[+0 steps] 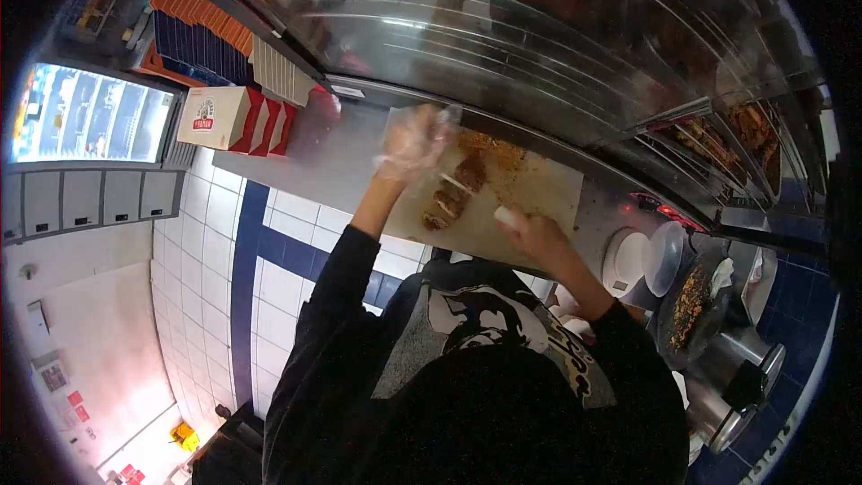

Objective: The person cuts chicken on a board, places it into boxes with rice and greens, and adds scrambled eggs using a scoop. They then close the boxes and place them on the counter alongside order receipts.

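Note:
On a pale cutting board (552,193) lies browned meat (446,204), cut across in places, with crumbs (507,162) scattered around it. My left hand (413,145), in a clear plastic glove, is just left of the meat; motion smears its fingers, and what it holds, if anything, is unclear. My right hand (536,238), at the board's near edge, is closed round the white handle of a knife (505,216). The knife's blade is hard to make out; a thin bright strip shows over the meat.
Red and white boxes (215,119) stand at the counter's left end, near stacked cartons (202,36). A glass cabinet (503,27) runs behind the board. Right are round white lids (626,260), a dark pan of crumbs (690,305) and metal containers (732,368).

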`<state>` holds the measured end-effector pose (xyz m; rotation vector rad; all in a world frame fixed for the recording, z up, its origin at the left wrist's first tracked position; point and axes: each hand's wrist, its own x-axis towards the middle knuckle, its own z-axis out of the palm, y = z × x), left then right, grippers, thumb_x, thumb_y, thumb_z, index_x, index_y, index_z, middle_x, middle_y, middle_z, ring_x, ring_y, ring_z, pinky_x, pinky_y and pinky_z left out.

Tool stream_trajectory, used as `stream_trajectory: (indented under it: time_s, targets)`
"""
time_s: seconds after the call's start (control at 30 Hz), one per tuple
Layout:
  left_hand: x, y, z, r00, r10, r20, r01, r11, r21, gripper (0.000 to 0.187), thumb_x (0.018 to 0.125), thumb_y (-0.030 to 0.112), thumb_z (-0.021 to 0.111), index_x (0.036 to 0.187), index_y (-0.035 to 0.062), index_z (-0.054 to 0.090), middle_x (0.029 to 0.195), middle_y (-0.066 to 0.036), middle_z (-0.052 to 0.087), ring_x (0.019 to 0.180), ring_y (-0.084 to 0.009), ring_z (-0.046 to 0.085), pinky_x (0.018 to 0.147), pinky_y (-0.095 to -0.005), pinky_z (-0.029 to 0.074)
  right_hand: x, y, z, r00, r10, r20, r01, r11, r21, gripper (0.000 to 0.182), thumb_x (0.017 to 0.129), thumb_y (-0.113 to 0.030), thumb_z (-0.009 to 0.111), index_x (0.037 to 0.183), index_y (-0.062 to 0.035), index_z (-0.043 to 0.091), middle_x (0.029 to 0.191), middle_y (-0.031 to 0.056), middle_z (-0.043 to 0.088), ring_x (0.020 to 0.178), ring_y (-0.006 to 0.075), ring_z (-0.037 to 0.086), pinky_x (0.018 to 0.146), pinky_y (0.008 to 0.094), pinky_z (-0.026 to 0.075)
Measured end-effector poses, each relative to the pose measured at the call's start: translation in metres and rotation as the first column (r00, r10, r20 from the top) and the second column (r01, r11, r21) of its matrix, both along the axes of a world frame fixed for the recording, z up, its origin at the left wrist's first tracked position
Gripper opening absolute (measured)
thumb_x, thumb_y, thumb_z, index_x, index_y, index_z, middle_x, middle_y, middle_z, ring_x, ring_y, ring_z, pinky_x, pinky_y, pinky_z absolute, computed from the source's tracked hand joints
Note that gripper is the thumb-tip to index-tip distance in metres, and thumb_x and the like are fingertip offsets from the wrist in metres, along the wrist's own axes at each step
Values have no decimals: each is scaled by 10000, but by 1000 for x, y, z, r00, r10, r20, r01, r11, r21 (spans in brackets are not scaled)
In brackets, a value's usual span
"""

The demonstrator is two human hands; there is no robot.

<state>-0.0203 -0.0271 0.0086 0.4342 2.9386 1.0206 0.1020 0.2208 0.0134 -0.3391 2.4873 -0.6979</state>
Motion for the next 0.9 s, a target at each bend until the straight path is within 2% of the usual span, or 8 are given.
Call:
stream_trajectory:
  time_s: [0.17, 0.3, 0.43, 0.53, 0.57, 0.73, 0.83, 0.9]
  targets:
    - [-13, 24, -65, 983, -156, -92, 98, 886, -453, 404, 868, 404, 484, 714, 46, 589, 569, -131, 562, 462, -299, 517, 525, -404, 446, -24, 10, -38, 993, 32, -113, -21, 995, 98, 411, 899, -412, 449, 1108, -62, 507, 791, 210, 623, 760, 385, 617, 683, 473, 489]
    - [-22, 3, -81, 998, -25, -52, 22, 999, -49, 384, 874, 442, 433, 811, 112, 619, 582, -127, 563, 492, -286, 534, 532, -409, 444, -39, -5, -35, 996, 76, -50, -67, 984, 163, 436, 899, -439, 438, 1114, -66, 504, 821, 221, 621, 786, 386, 615, 689, 470, 487]
    - [-22, 2, -26, 952, -103, -289, 42, 977, -208, 285, 867, 371, 464, 925, 126, 599, 659, -91, 560, 565, -261, 540, 543, -413, 443, -45, 1, 6, 999, 37, -11, -34, 978, 207, 456, 896, -461, 432, 1102, -63, 516, 867, 237, 615, 812, 383, 613, 704, 462, 485]
    - [-26, 13, -86, 913, -211, -349, 198, 978, -71, 307, 855, 375, 469, 954, 108, 585, 685, -80, 571, 558, -255, 542, 538, -404, 447, -42, 19, -36, 989, 15, -144, 6, 990, 141, 419, 887, -434, 466, 1060, -56, 524, 777, 237, 606, 742, 382, 615, 652, 459, 486]
    - [-20, 11, -97, 945, -327, -18, 280, 834, -475, 313, 843, 366, 480, 944, 89, 585, 671, -64, 570, 563, -242, 545, 531, -402, 434, -45, 18, -43, 963, 4, -269, 15, 998, 68, 381, 878, -404, 496, 1021, -52, 530, 675, 231, 599, 667, 383, 616, 594, 459, 488]
    - [-28, 10, -18, 891, -92, 445, 374, 706, -602, 284, 831, 344, 506, 990, 118, 574, 978, -142, 591, 924, -238, 554, 788, -378, 428, -61, 0, -34, 986, 47, -159, -27, 992, 120, 414, 880, -416, 491, 1065, -47, 523, 741, 246, 604, 717, 388, 613, 637, 459, 481]
    - [-13, -23, -23, 927, -375, 21, 373, 914, -160, 412, 796, 421, 548, 1070, 113, 567, 1152, -184, 534, 1115, -238, 478, 902, -398, 388, -49, 10, -36, 981, 2, -196, 8, 999, 52, 433, 878, -409, 497, 1093, -34, 503, 759, 249, 603, 721, 392, 609, 637, 462, 476]
    - [6, -42, -49, 344, -790, -508, 448, 614, -650, 650, 714, 543, 606, 1210, 133, 510, 1286, -188, 439, 1228, -294, 385, 999, -467, 312, -16, 26, -37, 964, -59, -258, 61, 998, 2, 441, 875, -401, 505, 1104, -24, 490, 759, 250, 602, 716, 394, 608, 631, 463, 474]
